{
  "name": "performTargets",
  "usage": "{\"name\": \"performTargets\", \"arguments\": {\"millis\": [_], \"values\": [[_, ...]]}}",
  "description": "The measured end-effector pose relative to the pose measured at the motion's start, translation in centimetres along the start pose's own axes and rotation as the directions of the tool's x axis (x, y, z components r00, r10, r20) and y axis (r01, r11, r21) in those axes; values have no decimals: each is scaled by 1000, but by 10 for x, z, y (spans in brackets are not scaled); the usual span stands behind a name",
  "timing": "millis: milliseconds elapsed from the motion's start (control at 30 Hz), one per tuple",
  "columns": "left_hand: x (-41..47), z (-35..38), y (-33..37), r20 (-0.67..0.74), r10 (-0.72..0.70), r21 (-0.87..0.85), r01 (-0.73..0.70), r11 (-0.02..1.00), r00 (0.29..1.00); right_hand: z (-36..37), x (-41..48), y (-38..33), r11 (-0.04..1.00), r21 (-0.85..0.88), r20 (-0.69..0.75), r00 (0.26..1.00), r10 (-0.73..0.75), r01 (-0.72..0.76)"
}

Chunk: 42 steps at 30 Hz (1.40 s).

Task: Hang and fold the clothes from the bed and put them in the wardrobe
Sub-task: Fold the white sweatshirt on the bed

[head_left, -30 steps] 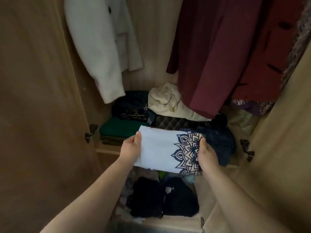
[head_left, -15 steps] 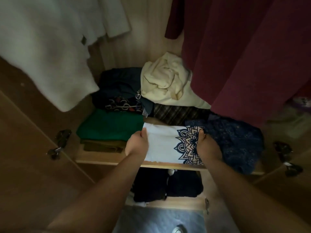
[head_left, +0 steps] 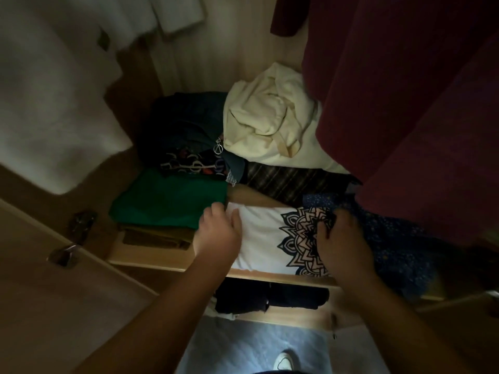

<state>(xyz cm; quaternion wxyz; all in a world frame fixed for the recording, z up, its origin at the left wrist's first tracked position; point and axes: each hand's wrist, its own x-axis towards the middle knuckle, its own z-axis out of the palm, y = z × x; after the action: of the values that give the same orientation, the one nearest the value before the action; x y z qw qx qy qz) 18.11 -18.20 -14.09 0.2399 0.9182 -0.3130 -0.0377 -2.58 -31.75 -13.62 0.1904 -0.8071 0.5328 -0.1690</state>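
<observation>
A folded white T-shirt [head_left: 266, 236] with a dark blue mandala print lies flat on the wardrobe shelf [head_left: 162, 263], between a green folded pile and a blue patterned garment. My left hand [head_left: 218, 233] holds its left edge, thumb on top and fingers curled under. My right hand [head_left: 343, 238] grips the right edge over the print, thumb on the cloth. Both forearms reach in from below.
A green folded garment [head_left: 167, 201] sits on brown ones at the left, dark clothes [head_left: 186, 125] and a cream bundle [head_left: 270, 117] behind. A blue patterned cloth [head_left: 399, 238] lies right. A white coat [head_left: 54, 90] and maroon coat [head_left: 405, 103] hang above. Black clothes [head_left: 270, 295] fill the lower shelf.
The white T-shirt went from held in the air in front of the shelf to lying on the shelf. Both hands moved forward with it and keep hold of its edges.
</observation>
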Motion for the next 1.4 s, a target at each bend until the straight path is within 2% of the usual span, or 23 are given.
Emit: {"name": "performTargets", "arguments": {"millis": [67, 133, 167, 267, 333, 567, 767, 867, 1000, 1133, 1233, 1333, 1400], "values": [[-5, -2, 12, -68, 304, 72, -299, 952, 950, -5, -11, -12, 950, -43, -139, 940, -312, 309], [-9, 3, 21, 1, 543, 117, -539, 834, 840, 1, -14, -21, 875, -114, -88, 873, -480, 470], [-11, 9, 22, 71, 593, 124, -597, 792, 802, 8, -13, -22, 857, -158, -28, 865, -500, 490], [-14, 31, 8, 238, 580, 164, -621, 766, 779, 32, -11, -10, 872, -252, 204, 904, -377, 420], [-14, 43, -2, 271, 563, 195, -617, 762, 781, 45, -11, 1, 882, -279, 267, 913, -308, 380], [-8, 53, 1, 282, 557, 201, -616, 762, 781, 49, -3, -6, 912, -300, 265, 943, -202, 280], [-8, 42, 4, 381, 518, 170, -609, 775, 766, 34, -11, -13, 936, -213, 291, 932, -214, 281], [-14, 18, 15, 423, 501, 100, -588, 803, 755, 8, -32, -14, 948, -155, 181, 952, -248, 277], [-50, -10, 28, 306, 587, -26, -610, 792, 750, -39, -91, -3, 971, -146, 54, 982, -182, 188], [-127, -20, 38, 289, 676, -124, -673, 729, 678, -70, -182, 26, 992, -105, -73, 995, -70, 63], [-194, -24, 56, 331, 729, -169, -723, 670, 598, -91, -252, 49, 992, -122, -96, 995, 0, -12], [-277, -28, 78, 396, 765, -218, -757, 616, 508, -116, -329, 83, 985, -129, -149, 984, 97, -117], [-358, -30, 90, 420, 807, -248, -803, 542, 415, -140, -406, 117, 960, -157, -203, 959, 198, -232]]}}
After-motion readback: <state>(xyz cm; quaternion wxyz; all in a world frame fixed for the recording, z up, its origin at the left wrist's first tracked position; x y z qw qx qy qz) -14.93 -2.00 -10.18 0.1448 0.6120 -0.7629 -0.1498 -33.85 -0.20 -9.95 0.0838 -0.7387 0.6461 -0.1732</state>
